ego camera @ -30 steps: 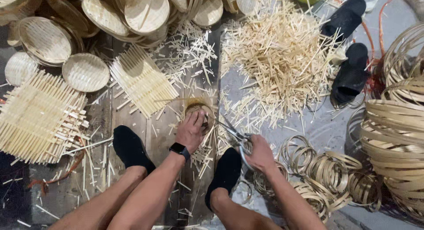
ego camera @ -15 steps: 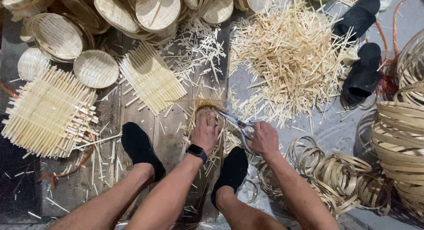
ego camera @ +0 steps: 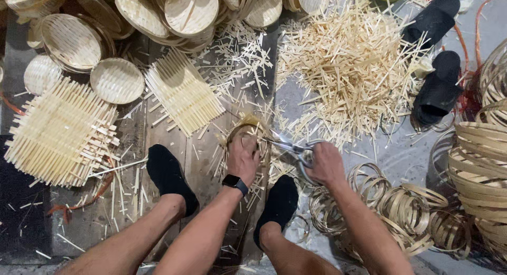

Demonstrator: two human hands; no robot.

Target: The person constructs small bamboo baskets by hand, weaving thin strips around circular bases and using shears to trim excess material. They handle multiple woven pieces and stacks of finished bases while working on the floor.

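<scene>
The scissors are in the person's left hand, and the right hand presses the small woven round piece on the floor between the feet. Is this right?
Not quite: the hands are swapped. In the head view the right hand holds the scissors, and the left hand, the one with the wristwatch, presses the small woven round piece on the floor between the feet.
</scene>
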